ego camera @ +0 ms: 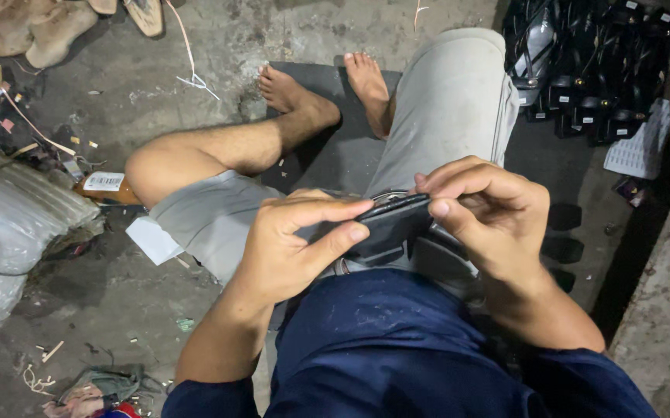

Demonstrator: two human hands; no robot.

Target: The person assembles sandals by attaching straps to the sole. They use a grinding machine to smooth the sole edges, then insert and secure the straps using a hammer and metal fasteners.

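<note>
- The left hand (288, 248) grips a flat, black, leather-like piece (389, 224), thumb lying along its top edge and fingers curled beneath.
- The right hand (490, 213) pinches the same piece at its right end, thumb and bent fingers pressed on the edge.
- The piece sits between the 2 hands, above the lap and grey shorts (443, 116).
- Beyond the right hand, well apart, lies a pile of black sandals (590, 70) on the floor.
- Left of the left hand, a white paper sheet (153, 240) rests beside the knee.
- Further left lies a grey plastic sack (10, 224).
</note>
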